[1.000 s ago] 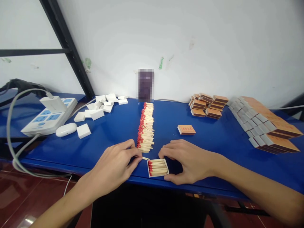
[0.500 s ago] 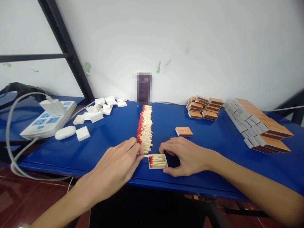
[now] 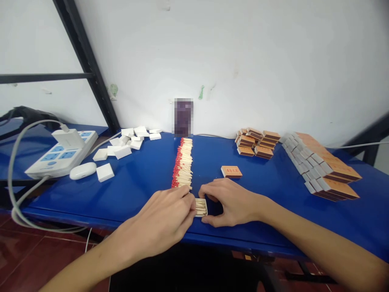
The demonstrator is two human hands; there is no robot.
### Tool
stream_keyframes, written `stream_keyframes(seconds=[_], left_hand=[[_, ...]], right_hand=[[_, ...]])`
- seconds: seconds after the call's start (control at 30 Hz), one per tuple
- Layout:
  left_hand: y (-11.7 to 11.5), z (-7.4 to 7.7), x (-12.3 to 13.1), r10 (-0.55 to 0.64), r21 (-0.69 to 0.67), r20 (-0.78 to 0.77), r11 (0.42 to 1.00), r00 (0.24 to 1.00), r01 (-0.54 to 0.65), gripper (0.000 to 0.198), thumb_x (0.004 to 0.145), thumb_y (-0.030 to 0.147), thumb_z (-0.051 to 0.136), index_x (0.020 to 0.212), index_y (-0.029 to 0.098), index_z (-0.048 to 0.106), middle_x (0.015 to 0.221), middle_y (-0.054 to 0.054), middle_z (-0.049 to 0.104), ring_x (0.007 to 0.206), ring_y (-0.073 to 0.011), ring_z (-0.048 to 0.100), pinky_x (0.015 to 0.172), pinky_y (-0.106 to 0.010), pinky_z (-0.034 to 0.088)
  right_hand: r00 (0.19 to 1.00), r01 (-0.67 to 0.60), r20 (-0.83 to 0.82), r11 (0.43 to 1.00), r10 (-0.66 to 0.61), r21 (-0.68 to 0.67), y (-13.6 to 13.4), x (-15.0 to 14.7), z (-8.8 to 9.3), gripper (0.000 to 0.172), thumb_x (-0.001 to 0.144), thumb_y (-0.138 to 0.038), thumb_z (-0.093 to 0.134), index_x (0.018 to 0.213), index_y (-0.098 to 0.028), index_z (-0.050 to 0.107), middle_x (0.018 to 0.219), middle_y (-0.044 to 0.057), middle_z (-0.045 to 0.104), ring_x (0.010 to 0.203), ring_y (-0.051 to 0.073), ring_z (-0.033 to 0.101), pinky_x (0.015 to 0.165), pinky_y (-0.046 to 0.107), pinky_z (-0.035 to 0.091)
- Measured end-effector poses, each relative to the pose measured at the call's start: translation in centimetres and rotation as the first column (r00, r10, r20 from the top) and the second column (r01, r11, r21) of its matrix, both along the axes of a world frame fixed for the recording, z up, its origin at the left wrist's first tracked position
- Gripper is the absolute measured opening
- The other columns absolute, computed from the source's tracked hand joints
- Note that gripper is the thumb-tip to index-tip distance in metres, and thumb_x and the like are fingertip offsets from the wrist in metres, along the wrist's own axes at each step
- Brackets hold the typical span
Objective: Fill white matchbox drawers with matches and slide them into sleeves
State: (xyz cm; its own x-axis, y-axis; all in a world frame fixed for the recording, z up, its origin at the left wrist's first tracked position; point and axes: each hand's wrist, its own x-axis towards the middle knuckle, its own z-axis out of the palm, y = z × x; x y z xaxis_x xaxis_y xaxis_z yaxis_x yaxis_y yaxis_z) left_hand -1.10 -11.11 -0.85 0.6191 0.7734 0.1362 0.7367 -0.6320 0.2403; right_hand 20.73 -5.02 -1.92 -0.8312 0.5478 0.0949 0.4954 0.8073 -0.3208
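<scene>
Hands at near table edge: left hand (image 3: 165, 221) covering part of open matchbox tray (image 3: 201, 207), fingertips seemingly pinching matches, grip partly hidden; right hand (image 3: 229, 201) curled around tray's far side. Beyond, long row of matches (image 3: 182, 164); farther right, stacked matchboxes (image 3: 258, 142).

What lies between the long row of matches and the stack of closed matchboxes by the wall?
In the head view, one closed matchbox lies flat on the blue table between the row of matches and the stack.
</scene>
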Motion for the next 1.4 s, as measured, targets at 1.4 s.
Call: stream_keyframes(seconds=[1.4], left_hand=[[0.5,-1.8,-3.8,-0.194,-0.059,0.458,0.967,0.868,0.247,0.017,0.099,0.026,0.043,0.104,0.021,0.058,0.084,0.001,0.063,0.073,-0.0098,0.056,0.074,-0.023,0.043]], right_hand=[[0.975,-0.185,-0.134,0.981,0.176,-0.054,-1.2,-0.5,-0.2,0.033,0.089,-0.025,0.056,0.121,-0.026,0.062,0.115,0.008,0.050,0.091,0.016,0.049,0.085,0.036,0.046]])
